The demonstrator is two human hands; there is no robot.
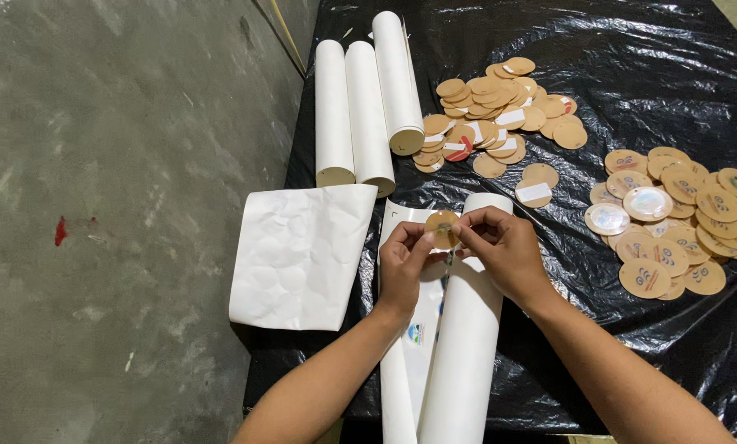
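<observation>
Over the black plastic sheet (632, 49) that is covering the surface, I am holding one small round brown disc (442, 228) up in front of me. Both my hands are close together and pinching it. My left hand (403, 265) is gripping the left edge with thumb and fingers, so the disc is staying flat and facing me. My right hand (504, 247) is pinching at the right edge with the fingertips, and it looks to me like it is picking at something thin there, maybe a sticker, but it is too small to tell. I am keeping the disc just above the partly unrolled white roll (459, 345), which is lying right under my wrists and pointing toward me. That way the paper is near my fingers. Beside my left hand a crinkled white sheet (298, 255) with round marks pressed in it is lying flat, half on the black plastic and half over the grey floor (122, 205). Farther from me, three white rolls (364, 107) are lying side by side, out of the way. Next to them a heap of plain brown discs (500, 115) is sitting within reach, and some of them are showing white or red strips. On my right, well apart from that heap, another pile of printed discs (681, 222) is lying by itself, so the two kinds are not getting mixed.
</observation>
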